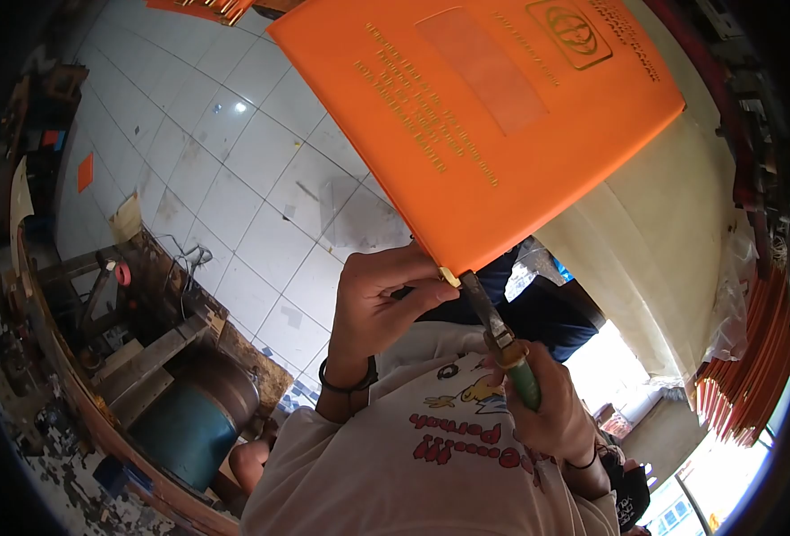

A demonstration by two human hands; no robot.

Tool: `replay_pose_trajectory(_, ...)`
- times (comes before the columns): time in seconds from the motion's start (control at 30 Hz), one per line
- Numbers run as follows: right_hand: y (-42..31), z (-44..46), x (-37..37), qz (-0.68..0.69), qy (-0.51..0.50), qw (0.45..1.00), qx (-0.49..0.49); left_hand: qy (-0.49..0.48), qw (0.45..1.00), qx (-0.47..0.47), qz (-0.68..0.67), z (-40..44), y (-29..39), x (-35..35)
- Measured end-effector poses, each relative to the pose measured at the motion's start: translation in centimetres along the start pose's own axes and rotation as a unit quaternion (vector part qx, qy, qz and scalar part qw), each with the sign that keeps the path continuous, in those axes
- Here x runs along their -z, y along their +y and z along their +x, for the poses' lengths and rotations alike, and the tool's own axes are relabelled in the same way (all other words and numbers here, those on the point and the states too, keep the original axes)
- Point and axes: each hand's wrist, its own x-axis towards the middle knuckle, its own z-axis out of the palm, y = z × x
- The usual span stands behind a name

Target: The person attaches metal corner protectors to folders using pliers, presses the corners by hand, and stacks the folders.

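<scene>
An orange folder cover [431, 116] with gold printed lettering and a clear window fills the upper middle, tilted, one corner pointing at my body. At that corner, the thumb and fingers of my left hand [382, 290] pinch a small gold metal corner piece [449, 277]. My right hand [547, 393] is wrapped round the green handle of pliers [493, 326]. The tips of the pliers lie right beside the folder's corner and the gold piece; whether they touch I cannot tell.
A pale cloth-like sheet [654, 223] lies to the right, above a stack of orange-brown covers [743, 357]. At lower left stands a wooden bench frame with a blue-green drum [198, 420]. White floor tiles [234, 170] spread out at upper left, with an orange piece [86, 172] on them.
</scene>
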Motion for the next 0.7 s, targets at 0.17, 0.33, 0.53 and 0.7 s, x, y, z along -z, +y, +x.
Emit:
replay_pose_trajectory(0.17,-0.7,0.4,-0.5,0.022,0.048,0.997,-0.053,-0.006,1.000,-0.005,0.017,0.0,-0.5,0.2)
replay_pose_trajectory(0.33,-0.4,1.7,-0.4,0.004,0.004,0.996,-0.090,-0.008,1.000,-0.017,0.011,0.3,-0.1,-0.1)
replay_pose_trajectory(0.53,0.9,1.8,0.0,0.061,-0.025,0.993,-0.097,-0.001,1.000,-0.005,0.013,0.1,0.2,-0.2)
replay_pose_trajectory(0.7,2.3,0.0,-0.8,0.126,0.092,0.987,-0.038,-0.010,0.999,-0.016,0.042,0.3,-0.1,0.2)
